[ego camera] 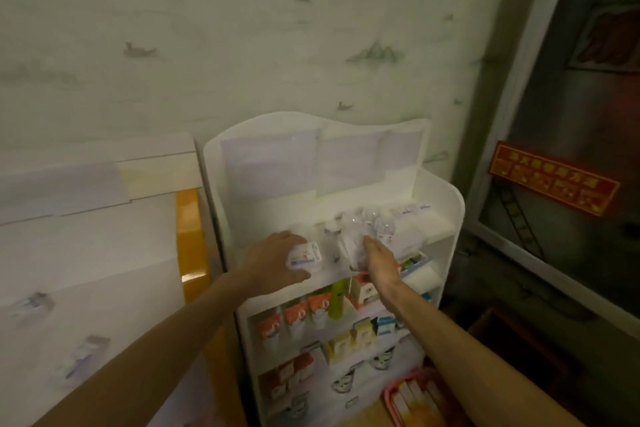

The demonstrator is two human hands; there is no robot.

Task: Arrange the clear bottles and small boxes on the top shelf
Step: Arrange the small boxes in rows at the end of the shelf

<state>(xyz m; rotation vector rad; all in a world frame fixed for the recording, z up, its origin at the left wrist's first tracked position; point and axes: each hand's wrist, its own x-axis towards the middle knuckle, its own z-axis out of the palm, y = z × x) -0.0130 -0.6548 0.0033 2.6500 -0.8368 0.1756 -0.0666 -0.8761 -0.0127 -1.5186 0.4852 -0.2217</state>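
Observation:
A white shelf unit stands against the wall, and its top shelf carries several clear bottles and small white boxes. My left hand grips a small white box with red and blue print at the shelf's left front. My right hand holds a clear bottle near the shelf's front middle. Another clear bottle stands between the two hands. The picture is dim and blurred, so labels cannot be read.
Lower shelves hold orange and white cartons, a yellow-green bottle and blue boxes. A pink basket sits at the bottom right. A white counter with an orange edge stands at the left, a dark door at the right.

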